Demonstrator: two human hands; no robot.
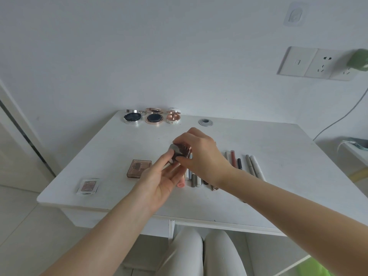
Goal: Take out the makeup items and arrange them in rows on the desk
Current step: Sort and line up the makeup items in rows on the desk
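Brown palette point(181, 153) half hidden between both hands, blurred.

Domestic room, likely a bedroom or study corner. Small white surface point(99, 156) pushed against a plain white wall, cable hole point(205, 122) in its far edge. Wall outlet panel point(316, 63) at far right with a green plug point(359, 59) and a grey cord point(338, 118) trailing down. Adhesive wall hook point(294, 14) above it. Makeup laid out: open compacts point(153, 117) at the far edge, pencils point(251, 164) at right. Pale tiled floor point(18, 212) at left.
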